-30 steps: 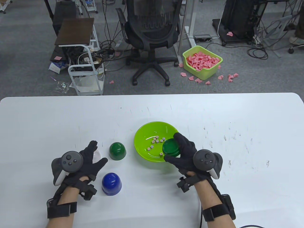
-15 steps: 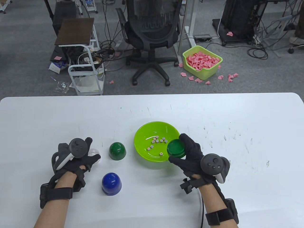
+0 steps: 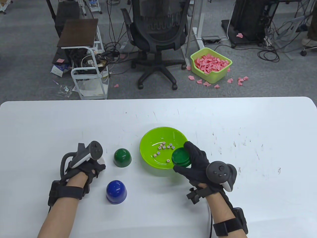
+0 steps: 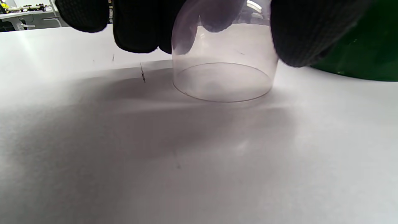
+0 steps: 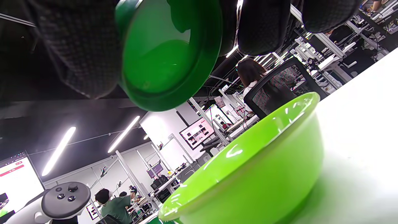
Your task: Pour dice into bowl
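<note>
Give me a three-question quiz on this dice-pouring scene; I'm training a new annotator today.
1. True or false: the small white dice lie inside the lime-green plastic bowl.
2. What does the right hand hold? A) blue dome cup B) dark green round container C) nothing
3. Fill in: the left hand grips the ____ plastic cup, mouth down on the white table.

Key: 1 true; 2 B; 3 clear.

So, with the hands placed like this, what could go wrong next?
1. The right hand holds the green tray tilted over the near rim of the bowl. A low sweep could knock that rim and scatter the dice.
2. The left hand grips the clear cup, which looks smooth, with the dark green dome close beside it. The cup could slip, or a lift sideways could bump the dome.
</note>
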`<move>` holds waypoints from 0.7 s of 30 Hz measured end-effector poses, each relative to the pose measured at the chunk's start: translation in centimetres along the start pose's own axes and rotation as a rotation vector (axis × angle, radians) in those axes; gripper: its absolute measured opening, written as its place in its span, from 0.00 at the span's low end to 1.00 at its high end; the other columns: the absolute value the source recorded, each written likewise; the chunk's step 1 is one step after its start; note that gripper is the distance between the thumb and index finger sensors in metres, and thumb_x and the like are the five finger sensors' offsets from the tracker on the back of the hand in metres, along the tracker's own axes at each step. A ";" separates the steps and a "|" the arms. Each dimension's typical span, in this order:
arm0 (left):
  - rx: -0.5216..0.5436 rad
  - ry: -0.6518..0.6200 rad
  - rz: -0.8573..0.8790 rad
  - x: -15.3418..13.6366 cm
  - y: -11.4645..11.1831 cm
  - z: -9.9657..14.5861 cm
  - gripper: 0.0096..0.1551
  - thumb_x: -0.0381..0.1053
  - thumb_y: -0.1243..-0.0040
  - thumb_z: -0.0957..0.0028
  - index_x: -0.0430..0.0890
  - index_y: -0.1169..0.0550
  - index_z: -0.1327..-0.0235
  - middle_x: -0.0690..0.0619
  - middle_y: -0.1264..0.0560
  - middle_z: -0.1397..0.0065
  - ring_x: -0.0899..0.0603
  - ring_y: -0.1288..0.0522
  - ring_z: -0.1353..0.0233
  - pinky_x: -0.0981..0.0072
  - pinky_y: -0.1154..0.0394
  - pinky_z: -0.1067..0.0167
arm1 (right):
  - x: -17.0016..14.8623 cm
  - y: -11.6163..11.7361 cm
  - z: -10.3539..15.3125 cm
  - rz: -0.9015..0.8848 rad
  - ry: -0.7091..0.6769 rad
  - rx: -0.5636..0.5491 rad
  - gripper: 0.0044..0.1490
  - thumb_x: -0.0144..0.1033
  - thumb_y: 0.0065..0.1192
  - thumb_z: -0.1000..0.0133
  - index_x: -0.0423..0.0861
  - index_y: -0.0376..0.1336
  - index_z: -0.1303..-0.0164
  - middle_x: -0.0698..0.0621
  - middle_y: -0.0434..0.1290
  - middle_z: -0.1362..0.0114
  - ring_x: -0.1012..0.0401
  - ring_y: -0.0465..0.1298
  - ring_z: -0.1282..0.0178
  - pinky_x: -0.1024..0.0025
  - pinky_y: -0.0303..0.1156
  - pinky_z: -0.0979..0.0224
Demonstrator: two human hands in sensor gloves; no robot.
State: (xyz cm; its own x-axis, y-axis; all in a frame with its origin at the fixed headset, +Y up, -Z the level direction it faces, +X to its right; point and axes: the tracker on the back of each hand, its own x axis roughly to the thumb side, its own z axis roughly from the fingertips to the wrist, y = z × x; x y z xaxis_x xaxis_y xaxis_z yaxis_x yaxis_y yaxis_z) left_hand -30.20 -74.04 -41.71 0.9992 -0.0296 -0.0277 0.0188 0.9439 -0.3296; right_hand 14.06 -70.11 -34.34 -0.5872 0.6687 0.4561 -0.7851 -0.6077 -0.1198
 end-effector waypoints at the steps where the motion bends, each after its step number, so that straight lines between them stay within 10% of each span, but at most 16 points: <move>1: 0.007 -0.010 -0.009 0.0 0.0 0.0 0.48 0.67 0.33 0.56 0.54 0.37 0.23 0.44 0.30 0.23 0.34 0.30 0.26 0.35 0.34 0.27 | 0.0 0.0 0.0 0.002 0.000 0.001 0.63 0.52 0.78 0.49 0.35 0.49 0.16 0.33 0.61 0.15 0.30 0.65 0.28 0.21 0.57 0.30; 21: 0.271 -0.267 0.116 2.1 8.1 6.4 0.50 0.69 0.33 0.57 0.50 0.35 0.24 0.42 0.26 0.26 0.35 0.26 0.29 0.36 0.32 0.29 | 1.3 2.0 0.2 -0.033 -0.017 0.024 0.66 0.47 0.83 0.54 0.33 0.48 0.17 0.31 0.61 0.16 0.33 0.69 0.31 0.23 0.62 0.30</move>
State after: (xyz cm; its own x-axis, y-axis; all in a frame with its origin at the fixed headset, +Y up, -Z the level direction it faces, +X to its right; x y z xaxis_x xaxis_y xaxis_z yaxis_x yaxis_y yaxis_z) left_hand -27.75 -64.33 -38.46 0.9687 0.1351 0.2082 -0.1214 0.9896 -0.0770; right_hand 11.80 -70.57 -33.83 -0.5572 0.6813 0.4747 -0.7990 -0.5955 -0.0834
